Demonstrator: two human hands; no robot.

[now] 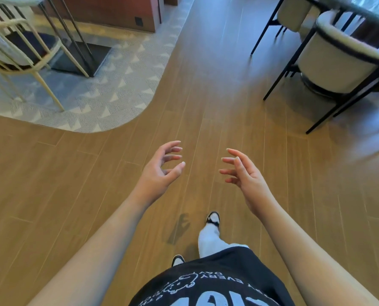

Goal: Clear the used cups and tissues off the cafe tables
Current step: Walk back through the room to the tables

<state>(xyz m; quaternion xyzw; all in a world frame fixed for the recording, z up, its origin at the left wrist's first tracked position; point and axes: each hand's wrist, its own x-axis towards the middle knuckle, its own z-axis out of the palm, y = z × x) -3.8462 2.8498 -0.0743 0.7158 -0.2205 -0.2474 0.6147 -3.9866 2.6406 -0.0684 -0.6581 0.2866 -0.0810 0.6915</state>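
Left hand [160, 167] and right hand [242, 171] both empty, fingers loosely spread, raised over wood floor [217, 96]. No cups or tissues in view; cream chair [338, 56] at 2 o'clock. Judgement: cups light, crushable, take mid-wall; tissues soft, pinch.
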